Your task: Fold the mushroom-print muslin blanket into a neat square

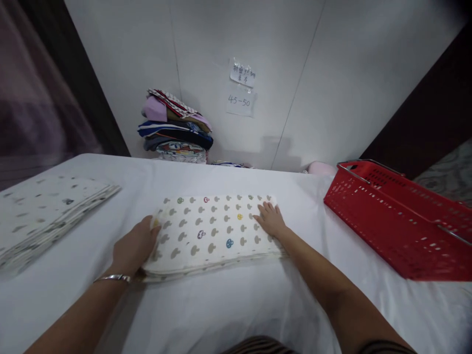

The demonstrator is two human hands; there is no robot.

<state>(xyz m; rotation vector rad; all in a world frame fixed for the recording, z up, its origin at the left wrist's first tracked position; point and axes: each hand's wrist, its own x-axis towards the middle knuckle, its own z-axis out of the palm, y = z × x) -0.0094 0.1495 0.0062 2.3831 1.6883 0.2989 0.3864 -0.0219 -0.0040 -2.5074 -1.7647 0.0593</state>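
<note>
A folded white cloth [221, 231] with grey mushroom prints, a few of them coloured, lies flat in front of me. My left hand [136, 246], with a bangle at the wrist, is closed on the cloth's left edge; the thumb is on top and the other fingers are mostly hidden. Spread flat over the cloth's right end, my right hand [271, 220] presses on it with the fingers apart. Several layers show along the near fold.
Another folded printed cloth [55, 211] lies at the left of the white-covered table [228, 305]. A red perforated basket [398, 221] with metal handles stands at the right. Stacked fabrics [175, 128] rest against the wall, beside taped paper notes [240, 101].
</note>
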